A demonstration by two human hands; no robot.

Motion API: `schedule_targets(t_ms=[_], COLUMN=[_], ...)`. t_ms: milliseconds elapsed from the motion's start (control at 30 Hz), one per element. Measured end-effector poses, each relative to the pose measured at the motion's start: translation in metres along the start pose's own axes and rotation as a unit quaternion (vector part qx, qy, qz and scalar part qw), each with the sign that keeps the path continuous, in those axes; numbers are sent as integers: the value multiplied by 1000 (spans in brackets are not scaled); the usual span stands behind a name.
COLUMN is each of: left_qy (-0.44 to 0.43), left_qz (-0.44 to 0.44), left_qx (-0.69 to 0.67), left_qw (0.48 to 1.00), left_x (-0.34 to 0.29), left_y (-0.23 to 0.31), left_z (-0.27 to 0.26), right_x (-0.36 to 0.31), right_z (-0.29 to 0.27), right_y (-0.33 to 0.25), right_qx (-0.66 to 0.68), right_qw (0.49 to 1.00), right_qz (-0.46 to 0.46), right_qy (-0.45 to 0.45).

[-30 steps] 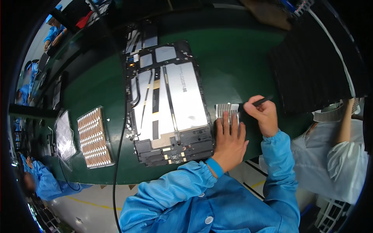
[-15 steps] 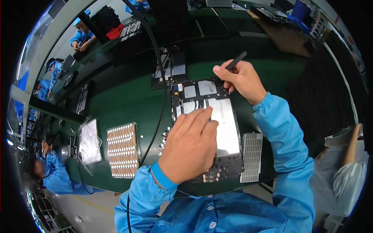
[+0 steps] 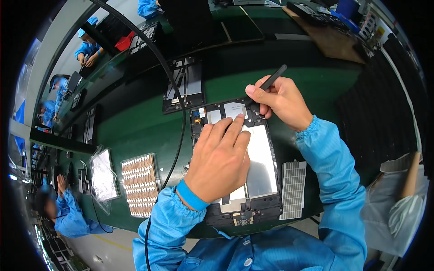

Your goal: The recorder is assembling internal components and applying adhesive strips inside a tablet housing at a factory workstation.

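An opened tablet-like device (image 3: 262, 158) lies on the green bench in front of me, its black frame holding silver panels and small circuit parts. My left hand (image 3: 219, 160) rests across its left side, fingers stretched out and fingertips on a silver panel (image 3: 234, 109) near the far edge. In my right hand (image 3: 281, 100) is a pair of black tweezers (image 3: 275, 77), pinched between thumb and fingers and slanting up to the right. Their tips are hard to make out by the device's far right corner.
A similar opened device (image 3: 193, 81) lies beyond. A sheet of brown strips with white dots (image 3: 139, 185) and a plastic-wrapped silver sheet (image 3: 103, 174) are left; a gridded label sheet (image 3: 293, 189) is right. A black cable (image 3: 181, 131) hangs across. Co-workers (image 3: 72, 207) sit left.
My left hand has slid forward over the device, its fingertips now on the far silver panel. My right hand keeps the tweezers near the far right corner. The view has shifted slightly.
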State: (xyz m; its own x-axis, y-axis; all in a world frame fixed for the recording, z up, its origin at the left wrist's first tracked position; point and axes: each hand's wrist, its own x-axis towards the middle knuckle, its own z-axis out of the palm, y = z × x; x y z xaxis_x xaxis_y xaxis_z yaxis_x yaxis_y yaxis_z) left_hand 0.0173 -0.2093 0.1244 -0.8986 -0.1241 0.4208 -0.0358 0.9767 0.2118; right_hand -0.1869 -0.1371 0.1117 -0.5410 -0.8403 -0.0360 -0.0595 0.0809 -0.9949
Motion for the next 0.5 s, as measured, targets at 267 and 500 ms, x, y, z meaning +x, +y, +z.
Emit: schedule_targets(t_ms=[267,500], left_qy=[-22,-52], left_qz=[0,-4], left_qx=[19,72], left_qw=[1000,996], left_x=[11,17], left_y=[1,12], left_z=[3,8], right_x=[-2,-4], right_z=[-1,0], right_y=[0,9], right_qx=[-14,-269], right_qw=[1000,889], right_qz=[2,-368], right_qy=[-10,30])
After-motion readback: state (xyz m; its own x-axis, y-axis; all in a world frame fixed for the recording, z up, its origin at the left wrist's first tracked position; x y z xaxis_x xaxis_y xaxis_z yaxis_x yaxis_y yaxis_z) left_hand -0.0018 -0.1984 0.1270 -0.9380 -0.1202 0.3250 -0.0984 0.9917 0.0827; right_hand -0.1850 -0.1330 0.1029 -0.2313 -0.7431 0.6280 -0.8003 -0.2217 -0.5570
